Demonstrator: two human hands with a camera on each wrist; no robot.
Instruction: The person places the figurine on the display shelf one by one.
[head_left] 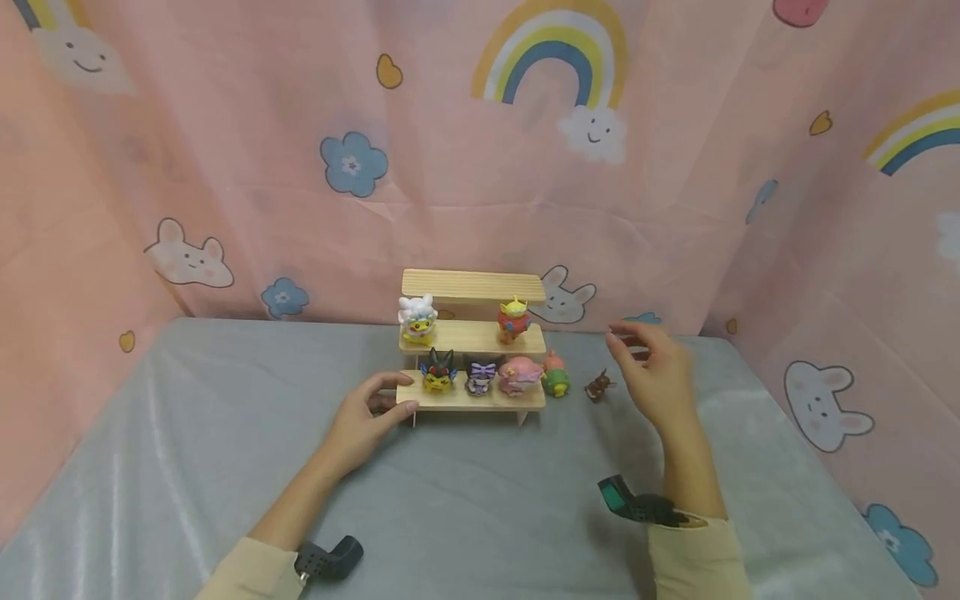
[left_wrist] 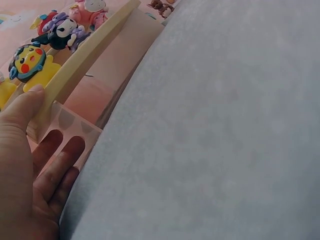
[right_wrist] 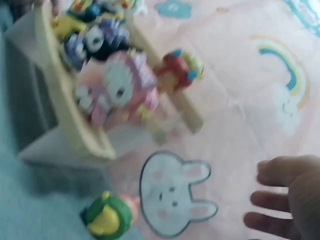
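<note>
A three-tier wooden display stand (head_left: 472, 337) with clear side supports holds several small figurines. My left hand (head_left: 369, 421) grips the left end of its lowest shelf, thumb at the wooden edge and fingers by the clear support (left_wrist: 75, 122). Closest to that thumb sits a yellow figurine with a black hood (head_left: 438, 372). Beside it are a black-and-purple figurine (head_left: 480, 377) and a pink one (head_left: 520, 377). Nothing is held in my right hand (head_left: 651, 375), raised to the stand's right with fingers spread apart. A small brown figurine (head_left: 598, 387) is nearest to it on the table.
On the middle shelf are a white-hooded yellow figurine (head_left: 417, 318) and a red one with a yellow top (head_left: 513, 320). A green-and-pink figurine (head_left: 556, 375) stands just off the stand's right end. Grey cloth (head_left: 480, 508) covers the table; a pink printed curtain (head_left: 285, 225) hangs behind.
</note>
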